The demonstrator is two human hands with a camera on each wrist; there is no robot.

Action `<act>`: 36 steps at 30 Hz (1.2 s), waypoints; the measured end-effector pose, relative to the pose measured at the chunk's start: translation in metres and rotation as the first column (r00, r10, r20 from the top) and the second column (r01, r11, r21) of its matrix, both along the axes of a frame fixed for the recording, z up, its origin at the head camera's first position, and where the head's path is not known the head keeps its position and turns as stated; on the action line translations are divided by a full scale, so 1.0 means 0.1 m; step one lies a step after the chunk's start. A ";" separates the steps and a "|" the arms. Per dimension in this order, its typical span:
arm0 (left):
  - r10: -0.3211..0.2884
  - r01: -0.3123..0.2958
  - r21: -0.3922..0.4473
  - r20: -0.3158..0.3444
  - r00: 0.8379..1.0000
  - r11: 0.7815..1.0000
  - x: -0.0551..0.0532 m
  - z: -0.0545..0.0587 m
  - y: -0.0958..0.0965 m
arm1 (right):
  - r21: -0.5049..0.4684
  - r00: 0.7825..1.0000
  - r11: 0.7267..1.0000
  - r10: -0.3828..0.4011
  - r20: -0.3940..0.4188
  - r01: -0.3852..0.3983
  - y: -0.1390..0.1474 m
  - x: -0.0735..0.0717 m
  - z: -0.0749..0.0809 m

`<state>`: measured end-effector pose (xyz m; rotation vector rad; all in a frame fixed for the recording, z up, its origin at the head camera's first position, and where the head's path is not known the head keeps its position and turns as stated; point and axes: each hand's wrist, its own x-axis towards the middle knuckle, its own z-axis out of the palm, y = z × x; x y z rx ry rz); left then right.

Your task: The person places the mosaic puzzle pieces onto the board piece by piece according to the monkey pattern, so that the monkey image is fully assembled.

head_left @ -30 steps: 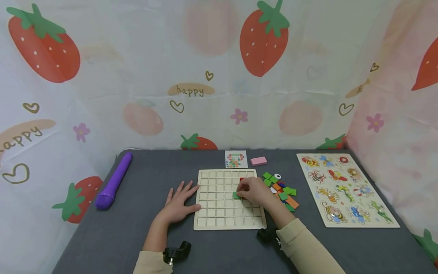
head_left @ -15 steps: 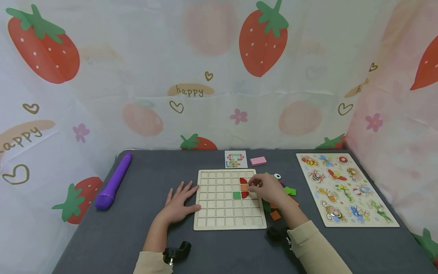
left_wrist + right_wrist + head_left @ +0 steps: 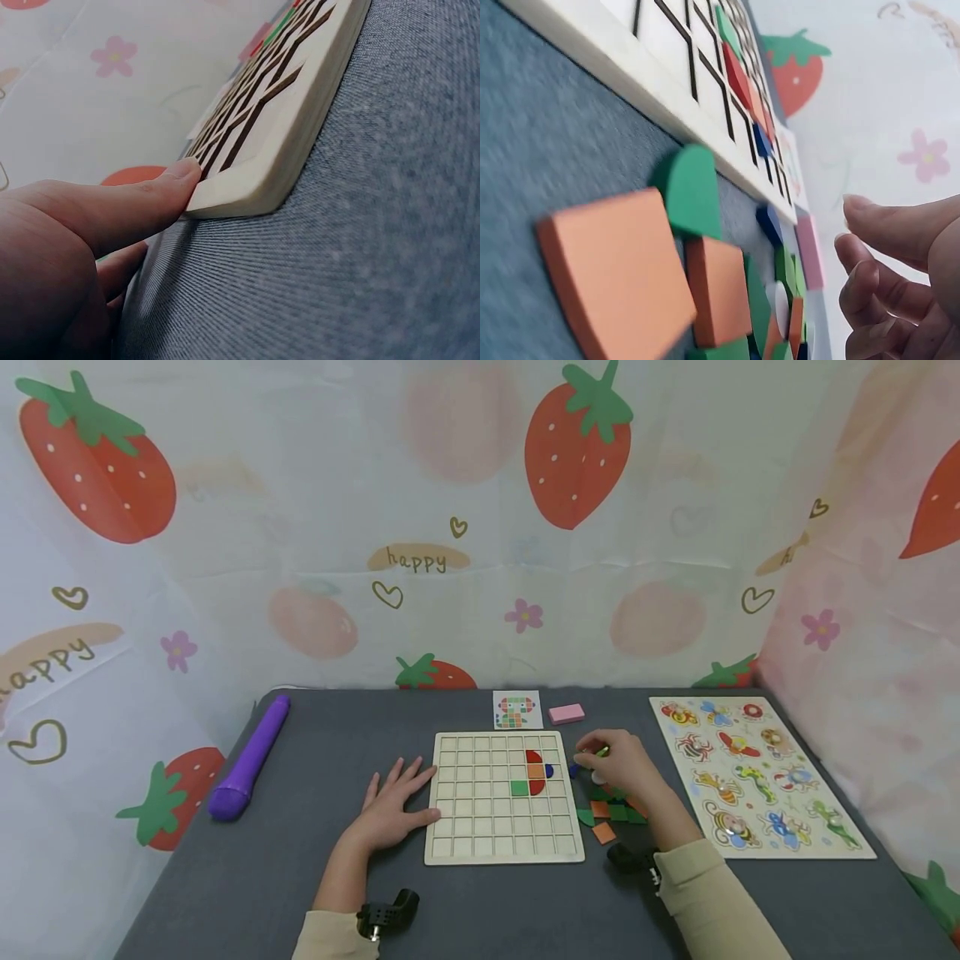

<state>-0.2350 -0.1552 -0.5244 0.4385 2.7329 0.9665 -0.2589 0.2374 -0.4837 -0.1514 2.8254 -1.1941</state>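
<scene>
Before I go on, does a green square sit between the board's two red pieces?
No, an orange square sits between them.

Board (image 3: 472,827): smooth wood | tablecloth (image 3: 360,225): matt, woven | tiles (image 3: 615,277): matt, perhaps wood

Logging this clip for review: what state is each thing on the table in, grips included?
Grid board: flat, five pieces on it
Loose pieces: scattered, some hidden
Left grip: spread, touching grid board
Right grip: curled, contents unclear
Card: face up
Pink block: lying flat
Purple stick: lying down
Picture board: flat, pictures up
</scene>
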 end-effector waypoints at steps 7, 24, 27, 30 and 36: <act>0.010 -0.010 0.000 0.004 1.000 1.000 0.01 0.00 0.00 | 0.011 0.999 1.000 -0.024 -0.042 0.025 0.17 -0.07 -0.01; 0.006 -0.006 0.001 0.000 1.000 1.000 0.03 0.03 -0.01 | 0.054 0.992 0.992 -0.117 0.043 0.114 0.40 -0.20 -0.12; 0.003 -0.003 0.002 0.005 1.000 1.000 0.04 0.04 -0.01 | 0.092 0.988 0.986 -0.143 0.063 0.137 0.40 -0.22 -0.16; -0.001 0.001 0.004 -0.004 1.000 1.000 0.04 0.04 -0.01 | 0.119 0.983 0.981 -0.165 0.079 0.155 0.40 -0.23 -0.19; -0.002 0.002 0.001 -0.001 1.000 1.000 0.03 0.03 0.00 | 0.130 0.981 0.977 -0.180 0.075 0.169 0.39 -0.23 -0.19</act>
